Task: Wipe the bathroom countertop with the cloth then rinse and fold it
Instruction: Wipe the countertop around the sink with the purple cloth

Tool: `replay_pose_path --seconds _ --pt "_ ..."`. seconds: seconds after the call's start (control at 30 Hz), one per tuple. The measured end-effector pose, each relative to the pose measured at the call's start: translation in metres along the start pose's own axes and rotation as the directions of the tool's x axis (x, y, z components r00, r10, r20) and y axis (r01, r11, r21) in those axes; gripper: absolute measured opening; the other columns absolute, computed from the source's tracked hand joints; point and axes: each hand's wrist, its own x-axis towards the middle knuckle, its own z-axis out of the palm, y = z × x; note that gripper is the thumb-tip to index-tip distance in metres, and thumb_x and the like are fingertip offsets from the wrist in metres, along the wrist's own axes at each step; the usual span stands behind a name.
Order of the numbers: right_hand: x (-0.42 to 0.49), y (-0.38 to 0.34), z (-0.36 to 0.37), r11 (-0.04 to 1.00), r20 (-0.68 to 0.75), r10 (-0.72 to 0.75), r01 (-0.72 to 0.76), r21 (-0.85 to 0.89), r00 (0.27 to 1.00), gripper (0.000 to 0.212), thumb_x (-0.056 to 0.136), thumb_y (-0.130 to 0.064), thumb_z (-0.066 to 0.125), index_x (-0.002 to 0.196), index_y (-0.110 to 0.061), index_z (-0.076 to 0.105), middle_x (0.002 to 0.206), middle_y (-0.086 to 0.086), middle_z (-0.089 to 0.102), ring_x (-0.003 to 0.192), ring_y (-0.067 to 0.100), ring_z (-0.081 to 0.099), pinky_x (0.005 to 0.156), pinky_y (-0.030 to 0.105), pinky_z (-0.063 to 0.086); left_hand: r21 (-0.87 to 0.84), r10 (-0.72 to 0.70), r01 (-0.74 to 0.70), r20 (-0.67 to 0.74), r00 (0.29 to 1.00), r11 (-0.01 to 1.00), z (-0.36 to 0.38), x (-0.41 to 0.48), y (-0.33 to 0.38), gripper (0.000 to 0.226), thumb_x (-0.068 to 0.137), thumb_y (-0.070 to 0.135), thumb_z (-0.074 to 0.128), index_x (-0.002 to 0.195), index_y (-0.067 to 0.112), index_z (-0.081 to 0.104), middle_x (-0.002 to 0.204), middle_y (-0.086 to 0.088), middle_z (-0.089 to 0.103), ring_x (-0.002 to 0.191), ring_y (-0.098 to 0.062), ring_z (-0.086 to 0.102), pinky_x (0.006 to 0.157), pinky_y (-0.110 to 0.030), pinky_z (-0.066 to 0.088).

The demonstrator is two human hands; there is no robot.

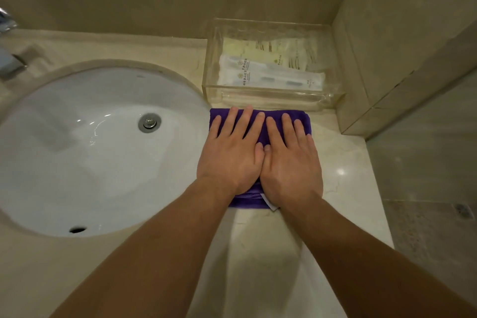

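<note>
So we've got the purple cloth [260,124], soft and fuzzy looking, folded into a neat rectangle with a little white tag poking out at the near edge. Our left hand [231,156] and right hand [291,162] both lie flat on it side by side, fingers spread, palms pressing down, not gripping anything. It sits on the glossy beige marble surface [340,162], right between the round white sink [90,152] and the wall corner. Just behind it there's a clear acrylic box [271,97] with wrapped toiletry packets, and a chrome tap [10,59] at the far left.
</note>
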Motion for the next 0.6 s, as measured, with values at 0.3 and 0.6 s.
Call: replay_pose_path --seconds 0.3,0.6 --pt "0.027 0.004 0.0 0.999 -0.029 -0.033 0.033 0.003 0.999 0.057 0.104 -0.037 0.018 0.16 -0.028 0.007 0.168 0.002 0.003 0.154 0.019 -0.004 0.124 0.038 -0.001 -0.001 -0.028 0.028 -0.054 0.998 1.0 0.002 0.022 -0.005 0.061 0.098 0.043 0.013 0.157 0.028 0.007 0.166 0.002 0.008 0.152 -0.021 0.001 0.122 -0.043 0.0" --pt "0.026 0.005 0.001 0.999 -0.029 -0.043 0.042 -0.013 0.999 0.057 0.104 -0.037 0.015 0.16 -0.028 0.004 0.168 0.002 0.0 0.154 0.02 -0.006 0.124 0.039 -0.001 -0.011 -0.045 0.045 -0.051 0.998 0.999 0.002 0.021 -0.003 0.059 0.101 0.041 0.016 0.157 0.027 0.004 0.166 0.002 0.004 0.152 -0.02 -0.002 0.123 -0.042 -0.001"
